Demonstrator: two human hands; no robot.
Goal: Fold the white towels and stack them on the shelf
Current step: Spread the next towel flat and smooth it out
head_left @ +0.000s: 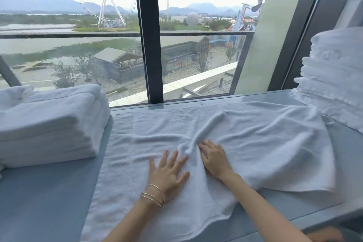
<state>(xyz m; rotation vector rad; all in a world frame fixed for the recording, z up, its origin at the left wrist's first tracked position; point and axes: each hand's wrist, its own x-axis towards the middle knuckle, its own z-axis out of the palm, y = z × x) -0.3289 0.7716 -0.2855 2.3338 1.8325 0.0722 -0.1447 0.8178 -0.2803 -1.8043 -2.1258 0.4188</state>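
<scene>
Done: folded stack (53,124) at frame left, second pile (337,76) at upper right, both on the shelf (49,202) | Pending: one towel (265,143) at centre, unfolded and wrinkled | left hand (169,173) spread flat on it; right hand (215,160) pressing flat beside a raised ridge | Remaining, by my judgement: smooth, fold, stack.

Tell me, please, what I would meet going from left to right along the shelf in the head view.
From the left: stack of folded towels → left hand → right hand → pile of towels at the right edge. The spread towel under both hands spans the middle, so I leave it out.
</scene>
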